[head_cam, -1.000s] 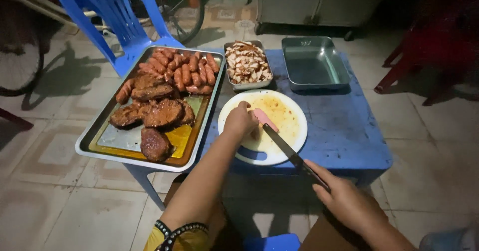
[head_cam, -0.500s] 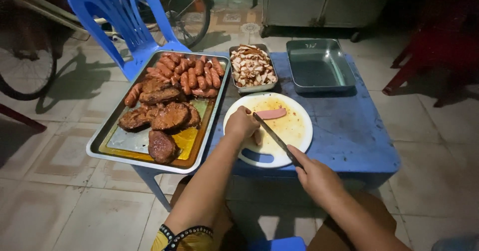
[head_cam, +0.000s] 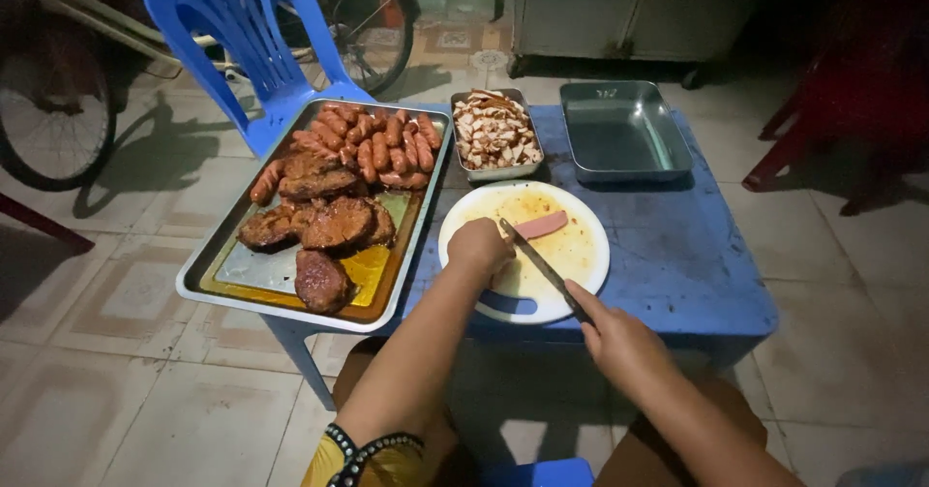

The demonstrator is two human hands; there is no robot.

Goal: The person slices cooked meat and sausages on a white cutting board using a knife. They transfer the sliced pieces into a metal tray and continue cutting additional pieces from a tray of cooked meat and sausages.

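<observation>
My left hand pinned the soft, greasy sausage on the cutting board; right fingers gripped the knife.

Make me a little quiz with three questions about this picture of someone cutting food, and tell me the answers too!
1. Where does the small tray of sliced pieces sit?
A. on the floor
B. between the big meat tray and the empty metal pan
C. on the chair

2. What colour is the table?
A. blue
B. green
C. white

3. What is the right hand doing?
A. resting flat
B. holding a cup
C. holding a knife over the round board

Answers: 1 B, it stands between those two at the table's far side. 2 A, its bare top is blue. 3 C, the fingers close on the handle, the blade by the pink sausage piece.
</observation>
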